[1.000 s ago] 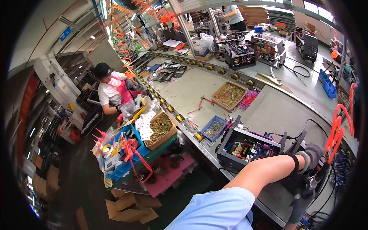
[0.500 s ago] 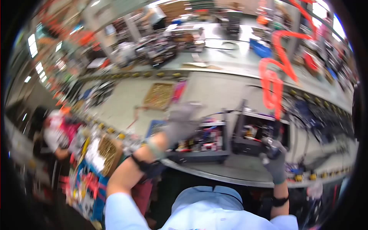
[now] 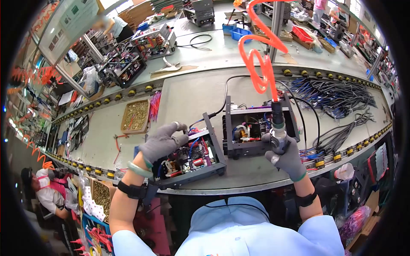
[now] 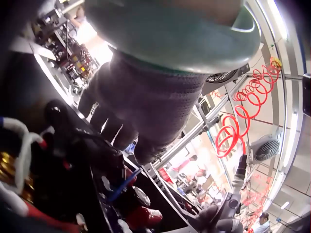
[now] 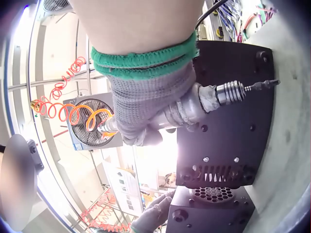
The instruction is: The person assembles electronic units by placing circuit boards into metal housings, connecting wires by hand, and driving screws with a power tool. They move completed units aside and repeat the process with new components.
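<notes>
Two open black electronics chassis stand side by side on the grey bench. My gloved left hand (image 3: 164, 143) curls over the upper edge of the left chassis (image 3: 192, 164), above its red and blue wires (image 4: 121, 187). My gloved right hand (image 3: 288, 158) grips a pneumatic screwdriver (image 3: 277, 126) upright at the front of the right chassis (image 3: 252, 130). An orange coiled hose (image 3: 261, 68) rises from the tool. In the right wrist view the screwdriver's bit (image 5: 262, 85) points across the black vented panel (image 5: 228, 126), clear of it.
A cardboard tray of brass screws (image 3: 136, 114) and red pliers (image 3: 117, 141) lie left of the chassis. Bundles of dark cables (image 3: 337, 98) cover the bench at right. Yellow conveyor rollers (image 3: 350, 150) line the bench edge. Another person (image 3: 45, 194) works at lower left.
The head view has swung from the left side of the line back to the bench. My left hand has come onto the left chassis; the right hand keeps hold of the screwdriver.
</notes>
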Demonstrator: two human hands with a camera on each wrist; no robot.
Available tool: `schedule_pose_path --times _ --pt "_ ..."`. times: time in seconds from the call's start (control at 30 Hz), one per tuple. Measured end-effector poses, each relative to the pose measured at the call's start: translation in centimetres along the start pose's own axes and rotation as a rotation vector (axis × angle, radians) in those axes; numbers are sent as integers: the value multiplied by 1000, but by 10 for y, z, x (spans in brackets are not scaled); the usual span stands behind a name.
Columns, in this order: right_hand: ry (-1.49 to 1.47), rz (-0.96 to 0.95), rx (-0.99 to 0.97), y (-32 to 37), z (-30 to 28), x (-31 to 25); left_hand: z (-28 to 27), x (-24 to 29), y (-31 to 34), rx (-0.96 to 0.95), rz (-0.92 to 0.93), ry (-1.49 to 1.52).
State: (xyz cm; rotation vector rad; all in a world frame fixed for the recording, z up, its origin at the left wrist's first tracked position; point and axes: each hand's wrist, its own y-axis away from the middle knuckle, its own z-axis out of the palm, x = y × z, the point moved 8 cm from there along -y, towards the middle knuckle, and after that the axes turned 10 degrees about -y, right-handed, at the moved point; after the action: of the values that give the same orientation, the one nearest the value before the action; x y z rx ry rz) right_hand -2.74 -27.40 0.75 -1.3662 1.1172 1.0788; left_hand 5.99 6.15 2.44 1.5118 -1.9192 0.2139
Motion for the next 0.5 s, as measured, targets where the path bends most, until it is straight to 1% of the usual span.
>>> schedule_pose_path --times 0.03,0.07,0.1,0.13,0.17,0.2,0.27,0.3,0.33,0.4,0.43,0.5 --pt "-18 37 20 1 -1 0 -10 -5 10 108 -19 -91" --pt "-36 70 43 1 -2 2 -11 -15 15 111 -30 -93" --pt "-45 26 41 0 -2 4 -7 -25 17 69 -18 -83" --pt "-49 30 35 0 -2 6 1 -34 18 25 -8 -71" --pt "-44 23 20 0 -3 6 1 -39 19 96 -38 -88" --pt "-40 15 6 -1 -1 6 1 -42 20 94 -46 -87" --pt "-28 -3 17 -2 1 4 9 -46 16 -38 -139 123" --pt "-21 8 16 -2 1 4 -2 -18 21 -19 -178 -58" --pt "-10 17 21 -1 0 4 0 -18 19 -25 -169 -54" --pt "32 12 20 -1 -3 3 -2 -16 12 62 -115 -315" --pt "58 9 5 1 -2 4 -1 -13 11 124 -73 -390" --pt "32 -33 45 1 -1 7 0 -12 6 128 -8 -375"
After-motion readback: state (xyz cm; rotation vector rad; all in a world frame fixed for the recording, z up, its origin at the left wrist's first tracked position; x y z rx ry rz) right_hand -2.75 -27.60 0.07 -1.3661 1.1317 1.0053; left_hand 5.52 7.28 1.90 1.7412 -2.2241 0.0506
